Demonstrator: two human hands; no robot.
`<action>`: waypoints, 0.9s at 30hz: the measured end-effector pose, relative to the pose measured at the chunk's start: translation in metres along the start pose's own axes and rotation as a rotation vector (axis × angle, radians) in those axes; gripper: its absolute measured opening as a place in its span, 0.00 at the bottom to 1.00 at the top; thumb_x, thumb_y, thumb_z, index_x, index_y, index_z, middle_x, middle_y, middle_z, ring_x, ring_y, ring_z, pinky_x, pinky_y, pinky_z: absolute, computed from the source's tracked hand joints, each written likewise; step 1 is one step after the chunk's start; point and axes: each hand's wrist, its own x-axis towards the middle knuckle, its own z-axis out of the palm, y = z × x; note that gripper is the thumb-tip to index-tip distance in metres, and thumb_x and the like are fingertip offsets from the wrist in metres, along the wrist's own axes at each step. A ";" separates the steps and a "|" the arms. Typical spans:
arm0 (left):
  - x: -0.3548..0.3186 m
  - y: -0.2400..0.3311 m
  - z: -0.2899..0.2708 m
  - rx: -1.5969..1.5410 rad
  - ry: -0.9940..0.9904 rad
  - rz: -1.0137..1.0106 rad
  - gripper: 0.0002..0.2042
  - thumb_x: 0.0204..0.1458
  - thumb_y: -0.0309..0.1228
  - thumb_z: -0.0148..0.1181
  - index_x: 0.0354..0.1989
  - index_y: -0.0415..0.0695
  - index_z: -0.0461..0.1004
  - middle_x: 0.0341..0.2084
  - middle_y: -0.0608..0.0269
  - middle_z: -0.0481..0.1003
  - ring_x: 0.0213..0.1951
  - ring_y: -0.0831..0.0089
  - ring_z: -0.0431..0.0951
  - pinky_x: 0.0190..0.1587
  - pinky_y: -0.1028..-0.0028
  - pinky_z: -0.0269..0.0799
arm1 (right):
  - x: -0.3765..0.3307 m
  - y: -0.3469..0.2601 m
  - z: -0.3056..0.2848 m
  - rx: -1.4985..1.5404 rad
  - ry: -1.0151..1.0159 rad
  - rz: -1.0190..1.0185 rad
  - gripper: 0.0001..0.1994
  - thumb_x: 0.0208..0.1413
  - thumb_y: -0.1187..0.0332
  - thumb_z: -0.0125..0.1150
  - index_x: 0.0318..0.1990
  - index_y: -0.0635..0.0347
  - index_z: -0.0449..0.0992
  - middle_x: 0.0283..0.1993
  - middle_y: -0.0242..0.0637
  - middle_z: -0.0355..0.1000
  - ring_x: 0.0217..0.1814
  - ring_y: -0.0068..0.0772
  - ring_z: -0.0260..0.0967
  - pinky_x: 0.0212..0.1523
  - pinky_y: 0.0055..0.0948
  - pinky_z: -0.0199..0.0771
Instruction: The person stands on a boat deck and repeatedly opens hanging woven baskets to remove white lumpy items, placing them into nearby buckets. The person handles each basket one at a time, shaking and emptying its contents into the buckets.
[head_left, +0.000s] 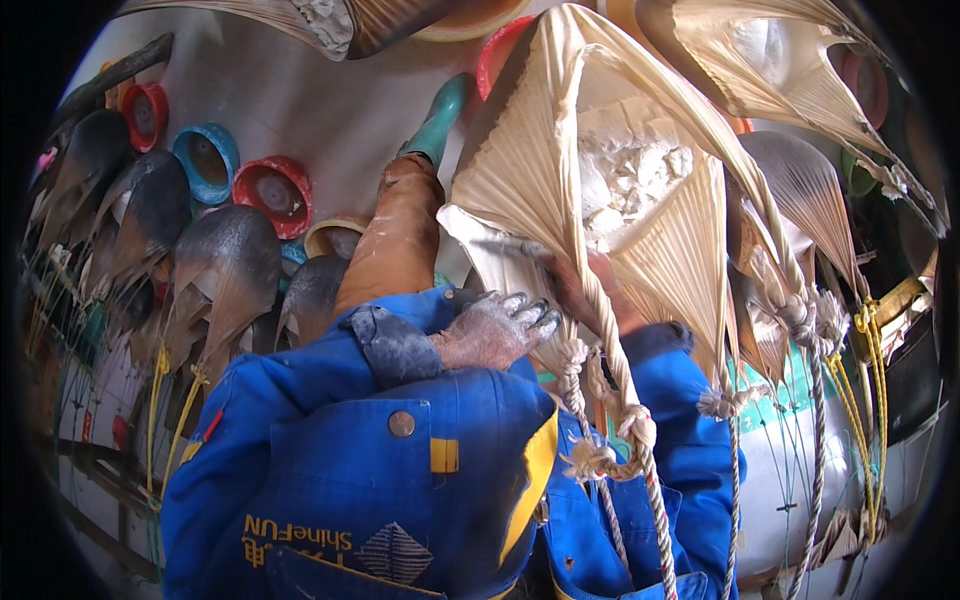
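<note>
A pale pleated cloth sling (pixel 520 150) hangs by ropes in front of me, with a heap of crumbly white material (pixel 630 170) inside. My right hand (pixel 600 290) reaches behind a twisted rope (pixel 597 300) at the sling's near-left side. Its fingers lie stretched along a loose white cloth flap (pixel 490 255), partly hidden by that rope. My left hand (pixel 495 330), dusted with white powder, is just below and left of it, back upward. Its fingers are apart and slightly bent near the flap's lower edge, and no object shows in them. Contact with the cloth is unclear.
A knotted rope (pixel 635 425) hangs before my blue jacket. My leg, in a brown covering (pixel 390 235) and green boot (pixel 440 120), extends forward. Red (pixel 272 195) and blue (pixel 206 163) basins stand at left. Dark slings (pixel 225 270) hang left, another filled sling (pixel 745 50) upper right.
</note>
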 end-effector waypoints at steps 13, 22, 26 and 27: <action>0.000 -0.009 -0.003 0.023 0.051 0.025 0.20 0.48 0.37 0.50 0.48 0.41 0.69 0.41 0.54 0.72 0.46 0.59 0.73 0.46 0.59 0.68 | 0.017 0.019 0.030 -0.308 -0.112 -0.175 0.05 0.45 0.71 0.56 0.28 0.60 0.77 0.29 0.44 0.74 0.33 0.49 0.74 0.36 0.42 0.73; 0.029 -0.007 0.006 -0.032 0.195 -0.025 0.12 0.43 0.32 0.55 0.37 0.42 0.74 0.39 0.53 0.72 0.47 0.56 0.71 0.52 0.54 0.60 | -0.057 0.010 -0.058 -0.196 -0.074 0.083 0.22 0.49 0.70 0.57 0.56 0.48 0.70 0.50 0.42 0.69 0.39 0.46 0.73 0.37 0.39 0.75; 0.036 -0.009 0.007 0.032 0.121 0.034 0.16 0.44 0.31 0.54 0.42 0.40 0.74 0.40 0.50 0.73 0.49 0.54 0.71 0.55 0.53 0.60 | -0.074 0.009 -0.019 0.042 0.057 0.040 0.31 0.43 0.76 0.59 0.60 0.51 0.63 0.56 0.47 0.65 0.45 0.52 0.70 0.44 0.43 0.72; 0.036 -0.011 0.006 -0.047 0.124 0.029 0.15 0.44 0.31 0.54 0.41 0.40 0.73 0.38 0.50 0.73 0.47 0.54 0.72 0.53 0.54 0.62 | -0.072 0.012 -0.005 0.001 0.062 0.104 0.29 0.43 0.75 0.59 0.58 0.52 0.64 0.53 0.47 0.67 0.45 0.52 0.70 0.43 0.43 0.72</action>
